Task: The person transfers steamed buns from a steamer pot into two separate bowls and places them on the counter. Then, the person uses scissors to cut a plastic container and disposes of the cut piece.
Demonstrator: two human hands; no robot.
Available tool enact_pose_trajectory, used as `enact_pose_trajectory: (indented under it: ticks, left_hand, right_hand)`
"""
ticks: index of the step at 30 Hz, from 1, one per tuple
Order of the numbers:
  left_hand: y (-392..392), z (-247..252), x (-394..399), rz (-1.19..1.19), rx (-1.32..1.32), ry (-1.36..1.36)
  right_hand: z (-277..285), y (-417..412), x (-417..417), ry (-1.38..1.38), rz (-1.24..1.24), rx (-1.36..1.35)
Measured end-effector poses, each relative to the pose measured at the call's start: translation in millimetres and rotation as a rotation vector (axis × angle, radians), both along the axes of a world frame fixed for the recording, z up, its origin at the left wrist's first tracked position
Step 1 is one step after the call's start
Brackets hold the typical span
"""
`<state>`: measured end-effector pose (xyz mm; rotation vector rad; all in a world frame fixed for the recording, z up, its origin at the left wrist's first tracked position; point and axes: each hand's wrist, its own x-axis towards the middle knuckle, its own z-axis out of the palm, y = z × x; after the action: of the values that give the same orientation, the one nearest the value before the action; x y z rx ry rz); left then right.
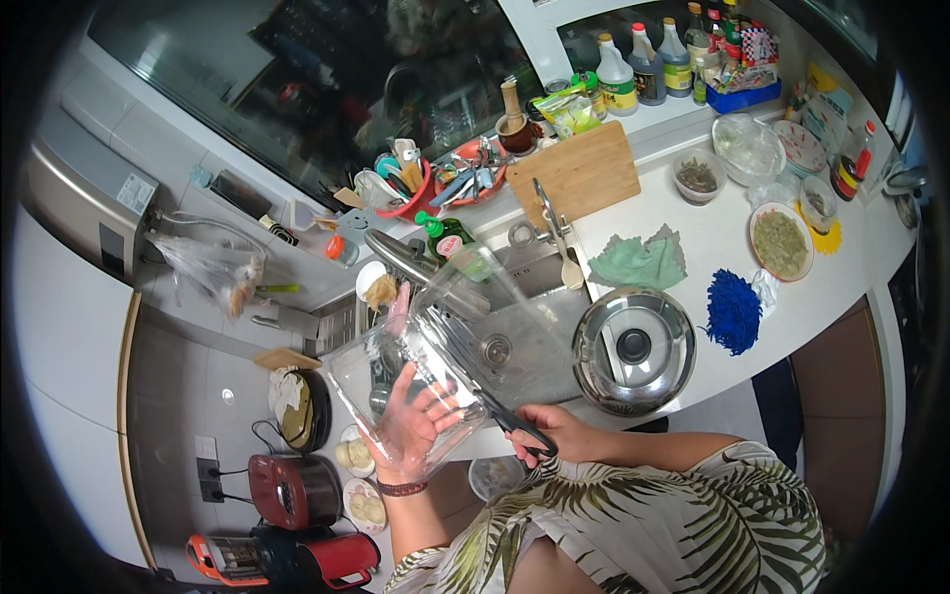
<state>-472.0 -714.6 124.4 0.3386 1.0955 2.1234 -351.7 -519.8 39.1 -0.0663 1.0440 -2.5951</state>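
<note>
My left hand (415, 427), with a beaded bracelet at the wrist, supports a clear plastic clamshell container (364, 353). Its spread fingers show through the transparent wall. The container's other half (471, 267) extends over the sink (542, 371). In my right hand (557, 431) are black-handled scissors (512, 423). Their blades lie along the fold between the container's halves; glare hides whether they are cutting into it. Beneath the container, the steel faucet (401, 252) is partly visible.
Right of the sink are a domed steel lid (634, 349), a green cloth (642, 260) and a blue chenille cloth (732, 312). A green-pump soap bottle (449, 237) stands behind the faucet. A red rice cooker (286, 490) and an electric kettle (341, 557) sit left.
</note>
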Motion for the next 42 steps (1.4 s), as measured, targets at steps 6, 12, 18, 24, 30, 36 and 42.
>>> enact_pose_trajectory:
  ticks: [6,12,18,24,30,36,42]
  left_hand:
    - [-5.0,-4.3,-1.4,-0.005,0.022,0.026]
    - [-2.4,1.6,-0.2,-0.002,-0.017,0.019]
    - [-2.6,2.4,-1.9,-0.008,-0.030,0.042]
    - [0.2,3.1,-1.4,-0.020,-0.003,0.046]
    - [-0.6,-0.5,-3.8,-0.039,0.000,0.045]
    - [-5.4,-1.8,-4.8,-0.036,0.002,0.046]
    - [-2.7,0.2,-8.8,-0.098,0.065,0.022]
  right_hand:
    - [0.8,-1.9,-1.4,0.022,-0.015,0.028]
    - [-1.8,-2.8,-2.8,0.011,-0.002,0.007]
    - [12.4,5.0,-1.0,-0.039,0.026,-0.030]
    - [13.0,4.4,-2.3,-0.034,0.011,0.018]
    - [13.3,7.9,-1.1,-0.039,0.019,0.028]
    - [10.3,1.5,-1.7,-0.054,0.010,0.017]
    - [13.6,8.4,-4.3,-0.057,0.045,0.041]
